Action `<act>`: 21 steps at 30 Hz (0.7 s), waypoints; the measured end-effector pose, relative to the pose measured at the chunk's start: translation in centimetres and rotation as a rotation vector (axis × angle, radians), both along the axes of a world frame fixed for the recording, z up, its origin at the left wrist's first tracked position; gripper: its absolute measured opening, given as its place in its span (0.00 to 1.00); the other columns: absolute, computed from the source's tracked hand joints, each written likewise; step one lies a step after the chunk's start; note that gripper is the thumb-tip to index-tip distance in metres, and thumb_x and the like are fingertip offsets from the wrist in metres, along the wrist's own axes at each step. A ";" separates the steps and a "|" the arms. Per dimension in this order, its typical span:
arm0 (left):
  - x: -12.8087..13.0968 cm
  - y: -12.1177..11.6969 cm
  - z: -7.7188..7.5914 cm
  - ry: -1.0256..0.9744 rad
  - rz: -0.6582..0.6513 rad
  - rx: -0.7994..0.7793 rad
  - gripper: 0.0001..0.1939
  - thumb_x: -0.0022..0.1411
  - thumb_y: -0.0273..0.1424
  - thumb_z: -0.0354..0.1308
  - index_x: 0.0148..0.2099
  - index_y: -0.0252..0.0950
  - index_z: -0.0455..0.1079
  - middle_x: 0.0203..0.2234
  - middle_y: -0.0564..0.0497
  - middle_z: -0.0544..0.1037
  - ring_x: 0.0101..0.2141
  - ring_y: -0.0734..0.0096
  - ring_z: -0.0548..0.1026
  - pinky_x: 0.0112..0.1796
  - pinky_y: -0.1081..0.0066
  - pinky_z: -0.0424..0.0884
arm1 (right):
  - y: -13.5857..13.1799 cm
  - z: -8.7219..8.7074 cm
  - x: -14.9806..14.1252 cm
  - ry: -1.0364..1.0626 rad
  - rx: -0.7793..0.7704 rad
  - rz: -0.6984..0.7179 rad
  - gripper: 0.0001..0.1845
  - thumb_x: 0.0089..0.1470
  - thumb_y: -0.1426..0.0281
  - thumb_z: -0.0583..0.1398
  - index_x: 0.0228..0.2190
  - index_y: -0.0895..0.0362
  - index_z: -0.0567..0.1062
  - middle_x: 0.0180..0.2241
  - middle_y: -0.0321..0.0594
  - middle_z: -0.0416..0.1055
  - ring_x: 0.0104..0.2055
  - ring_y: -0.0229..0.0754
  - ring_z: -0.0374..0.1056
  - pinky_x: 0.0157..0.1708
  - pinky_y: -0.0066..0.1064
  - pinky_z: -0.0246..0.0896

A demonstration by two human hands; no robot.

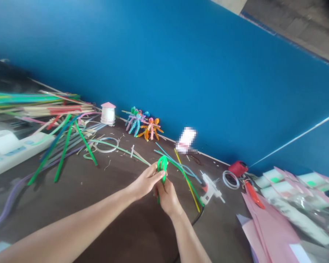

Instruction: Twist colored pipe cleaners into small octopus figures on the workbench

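Green pipe-cleaner loops [162, 163] are clamped between left hand [148, 181] and right hand [168, 197]; keep them even, clear of the four-o'clock glue gun [211, 188].

We locate a white cup with a pink conical roof [108, 114] on the dark tabletop [120, 230], near the blue wall [167, 62]. To its right, we identify a cluster of fuzzy multicolored figures [137, 118]. At the left edge, we note a white power strip [22, 149]. On the right, we find a white glue gun [211, 188]; beyond it, a pale ring [224, 179] sits just beside a red spool [238, 167]. We observe a red-orange handle [254, 195] lying on pink sheets [276, 230].
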State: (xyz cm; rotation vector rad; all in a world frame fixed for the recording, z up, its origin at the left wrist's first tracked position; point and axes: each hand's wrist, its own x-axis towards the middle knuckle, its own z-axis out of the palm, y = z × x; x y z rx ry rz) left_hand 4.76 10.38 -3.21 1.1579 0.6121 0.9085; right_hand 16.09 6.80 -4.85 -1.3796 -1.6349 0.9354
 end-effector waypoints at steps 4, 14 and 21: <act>0.2 -0.1 -0.4 0.086 0.029 0.047 0.21 0.57 0.40 0.49 0.49 0.35 0.60 0.32 0.49 0.66 0.27 0.72 0.68 0.18 0.79 0.64 | 0.0 -0.4 0.1 -0.077 0.059 -0.007 0.18 0.56 0.64 0.47 0.18 0.57 0.61 0.16 0.31 0.59 0.18 0.32 0.56 0.21 0.23 0.50; 0.0 0.1 -0.8 0.131 0.046 0.047 0.16 0.56 0.39 0.50 0.44 0.35 0.64 0.31 0.49 0.68 0.30 0.70 0.69 0.23 0.76 0.65 | -0.2 0.2 -0.1 -0.153 0.054 -0.013 0.13 0.54 0.67 0.47 0.20 0.56 0.61 0.17 0.32 0.60 0.19 0.35 0.58 0.20 0.25 0.51; -0.3 0.2 0.1 0.183 0.063 0.129 0.14 0.57 0.39 0.46 0.39 0.34 0.64 0.29 0.51 0.66 0.24 0.74 0.66 0.24 0.73 0.65 | -0.2 0.4 -0.2 -0.090 0.010 0.020 0.12 0.55 0.67 0.49 0.23 0.57 0.64 0.18 0.32 0.63 0.20 0.34 0.61 0.22 0.24 0.54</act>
